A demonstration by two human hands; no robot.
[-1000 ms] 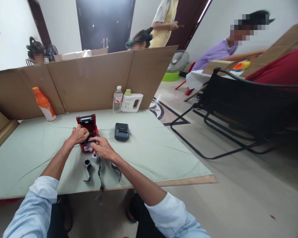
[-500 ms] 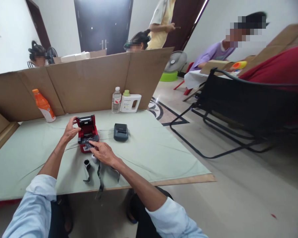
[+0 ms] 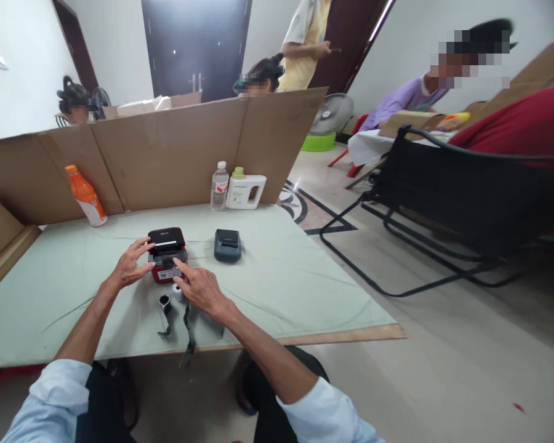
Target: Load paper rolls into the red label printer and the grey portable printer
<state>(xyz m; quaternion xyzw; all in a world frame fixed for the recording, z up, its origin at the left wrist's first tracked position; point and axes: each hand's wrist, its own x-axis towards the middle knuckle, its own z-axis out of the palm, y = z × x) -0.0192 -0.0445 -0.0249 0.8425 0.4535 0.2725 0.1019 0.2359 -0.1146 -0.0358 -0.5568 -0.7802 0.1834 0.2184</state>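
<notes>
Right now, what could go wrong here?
1. Pinch: the lid of the red-and-black device is part-open, with left hand fingers beside it and right hand fingertips near the opening; a sudden drop might catch one.
2. Snag: one dark strip overhangs the table's near edge; a sleeve or knee might pull it off.
3. Knock: the white roll sits close to the right hand and could get bumped.

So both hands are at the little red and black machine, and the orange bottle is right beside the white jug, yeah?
Not quite: the orange bottle stands apart, off to the left. The clear bottle is the one right beside the white jug, as the head view shows. The left hand and right hand are both at the red and black machine.
</notes>
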